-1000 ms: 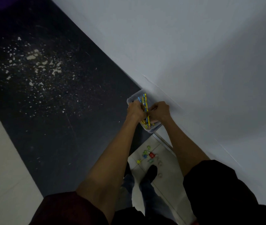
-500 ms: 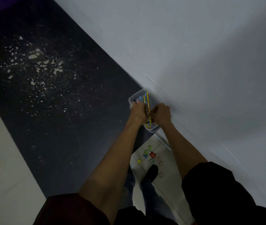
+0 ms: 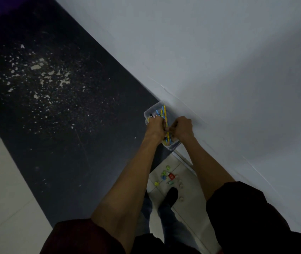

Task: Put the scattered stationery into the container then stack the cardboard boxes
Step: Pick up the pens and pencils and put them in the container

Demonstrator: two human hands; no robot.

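Dim floor; hands hide container contents.

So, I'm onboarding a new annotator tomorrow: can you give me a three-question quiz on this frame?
1. True or false: both hands are at the container.
2. Where do the small coloured bits lie? A) in the container B) on the floor tiles by the shoe C) on the dark surface
3. Fill in: the long yellow and blue sticks lie in the ____.

Key: 1 true: the left hand and right hand meet over it. 2 B. 3 container.
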